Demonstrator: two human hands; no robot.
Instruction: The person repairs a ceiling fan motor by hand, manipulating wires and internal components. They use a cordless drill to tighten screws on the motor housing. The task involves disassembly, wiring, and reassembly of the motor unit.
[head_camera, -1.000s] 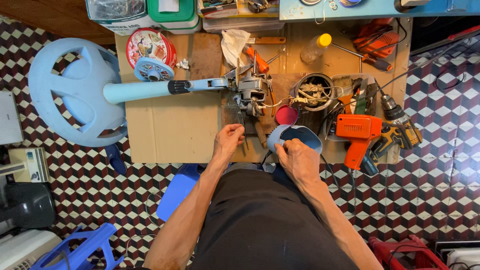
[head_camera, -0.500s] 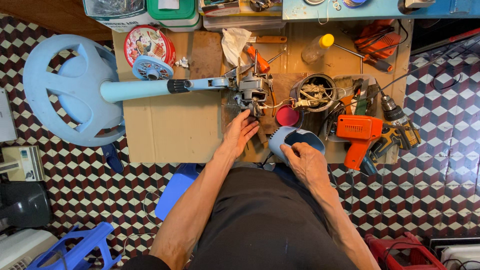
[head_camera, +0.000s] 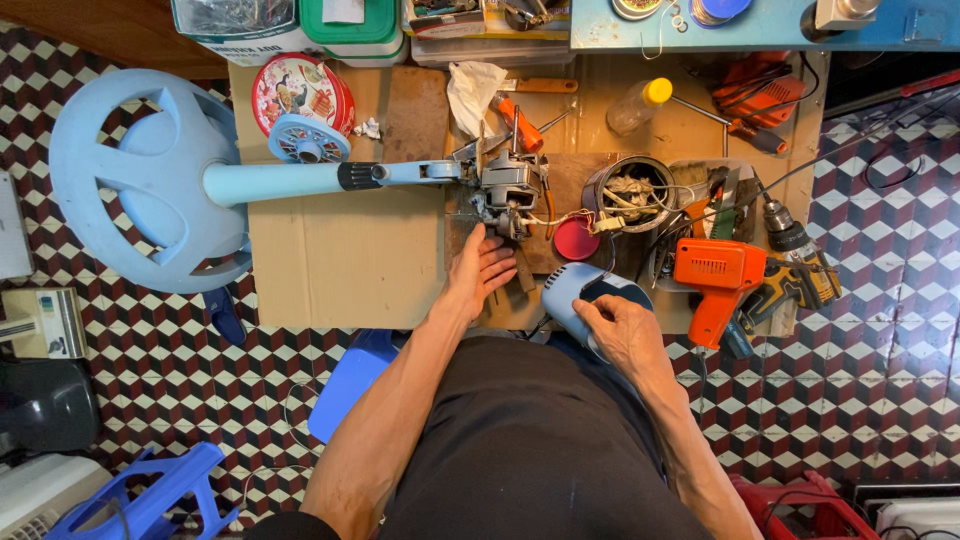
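Seen from above, the person's right hand (head_camera: 625, 335) is closing around a light blue plastic motor cover (head_camera: 585, 296), fingers curled over its rim, holding it at the near edge of the work surface just in front of the body. The left hand (head_camera: 478, 272) is lying open and flat, fingers spread, gripping nothing; its fingertips are reaching toward the bare fan motor (head_camera: 505, 190), stopping just short of it.

The motor is sitting on a dark wooden board (head_camera: 560, 215), joined to the pale blue pole (head_camera: 300, 181) of a standing fan that is lying on its side across a sheet of brown cardboard (head_camera: 340, 255). The fan's round blue base (head_camera: 130, 190) is hanging off the left onto the checkered tile floor (head_camera: 860, 400).

Just beyond the cover, a small red lid (head_camera: 576, 240) is lying beside a round tin of odd parts (head_camera: 632, 190). To the right, an orange heat gun (head_camera: 718, 275) and a cordless drill (head_camera: 795, 260) are resting close together. A round red biscuit tin (head_camera: 300, 92) is sitting at the far left corner.
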